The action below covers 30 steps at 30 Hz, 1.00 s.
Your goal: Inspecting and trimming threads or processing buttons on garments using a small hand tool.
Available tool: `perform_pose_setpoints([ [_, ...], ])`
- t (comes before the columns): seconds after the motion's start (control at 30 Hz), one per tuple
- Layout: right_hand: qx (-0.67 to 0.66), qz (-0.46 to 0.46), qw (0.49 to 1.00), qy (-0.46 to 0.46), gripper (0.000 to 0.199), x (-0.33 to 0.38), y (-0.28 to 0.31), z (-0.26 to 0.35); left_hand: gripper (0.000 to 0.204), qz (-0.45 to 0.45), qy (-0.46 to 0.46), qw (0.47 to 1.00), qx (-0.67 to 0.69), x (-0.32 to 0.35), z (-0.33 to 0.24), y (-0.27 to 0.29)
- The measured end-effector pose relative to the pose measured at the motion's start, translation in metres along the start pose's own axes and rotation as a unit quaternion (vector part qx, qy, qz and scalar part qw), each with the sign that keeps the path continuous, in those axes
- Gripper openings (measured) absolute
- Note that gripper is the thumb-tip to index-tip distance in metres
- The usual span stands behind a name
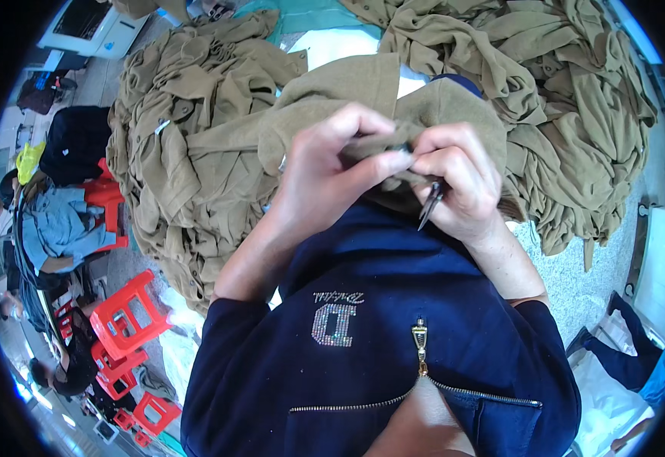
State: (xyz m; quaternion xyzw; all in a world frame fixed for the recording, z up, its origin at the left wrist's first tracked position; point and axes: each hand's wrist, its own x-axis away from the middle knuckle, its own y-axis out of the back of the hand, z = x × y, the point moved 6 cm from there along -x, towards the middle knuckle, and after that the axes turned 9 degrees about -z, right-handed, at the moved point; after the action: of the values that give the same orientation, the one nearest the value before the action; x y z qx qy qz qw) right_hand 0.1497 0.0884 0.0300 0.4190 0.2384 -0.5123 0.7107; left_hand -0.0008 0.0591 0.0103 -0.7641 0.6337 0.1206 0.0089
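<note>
At far left, beyond the outer edge of the clothing, red stools (123, 324) and, higher up, a piece of blue-grey cloth (65, 225). Next, a large loose left heap (168, 164) of brown clothing, crumpled piece over piece. Surface beneath largely buried, with no edge or corner clear enough to place things by.

In the middle, just in front of a navy shirt (393, 297), a brown garment (347, 84), bunched between two hands, with a broad part of it spread beyond the fingers. Left hand (321, 167) mostly closed, thumb and fingers brought together around a fold. Right hand (463, 179) close against it, fingers bent in, apparently pinching the same fold while keeping small dark scissors (430, 202) in its grip, tips pointing down toward the shirt. Cannot tell exactly what sits between the fingertips: too small and blurred.

To the right, a second, right heap (568, 129) of the same brown clothing, with a pale speckled surface (557, 301) below its lower edge.

As for progress, judging from the layout: one piece seemingly mid-work, not yet laid aside; plenty more on both sides, without any sure sign of which pieces count as finished.
</note>
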Motion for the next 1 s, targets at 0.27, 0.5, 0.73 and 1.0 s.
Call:
perform_pose_setpoints([
  [0.27,-0.200,0.041,0.976,-0.075,0.025,0.002,-0.028,-0.021,0.028,0.053,-0.113,0.982,-0.144,0.006,-0.011,0.012],
  [0.5,-0.196,0.072,0.969,-0.132,0.040,0.002,-0.043,-0.022,0.031,0.070,-0.177,0.963,-0.190,0.013,-0.025,0.020],
  [0.73,-0.169,-0.025,0.981,-0.089,0.026,0.005,-0.042,-0.019,0.027,-0.008,-0.171,0.979,-0.109,0.011,0.002,0.033],
  [1.0,-0.073,-0.059,0.992,-0.078,0.019,0.005,-0.035,-0.021,0.018,-0.064,-0.374,0.894,-0.238,0.010,-0.013,0.007],
])
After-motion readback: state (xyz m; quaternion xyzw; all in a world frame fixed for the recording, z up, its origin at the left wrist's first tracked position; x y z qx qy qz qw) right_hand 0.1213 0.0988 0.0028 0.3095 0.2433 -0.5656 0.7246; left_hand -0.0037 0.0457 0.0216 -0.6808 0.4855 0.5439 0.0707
